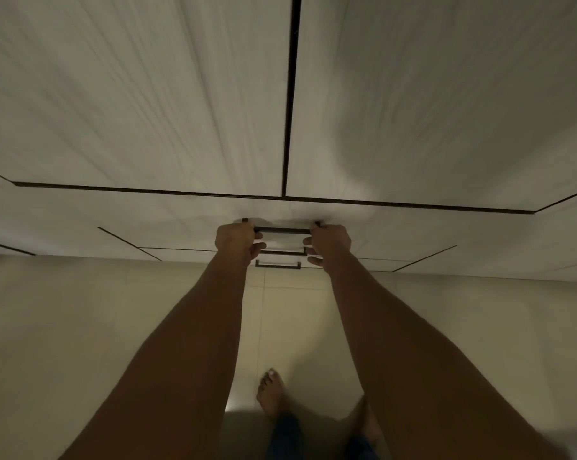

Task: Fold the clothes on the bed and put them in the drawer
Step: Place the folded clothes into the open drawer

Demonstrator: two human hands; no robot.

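A pale wood-grain wardrobe fills the upper view, with a stack of drawers at its base. The top drawer [187, 224] has a dark bar handle [282, 231]. My left hand [235, 242] grips the handle's left end and my right hand [328, 245] grips its right end, fingers curled round the bar. Two lower drawer handles [278, 264] show just beneath my hands. The drawer front looks flush with the cabinet. No clothes or bed are in view.
Two tall wardrobe doors [147, 94] meet at a dark vertical seam above the drawers. Beige floor tiles [114, 310] spread below. My bare foot [271, 393] stands on the floor between my arms.
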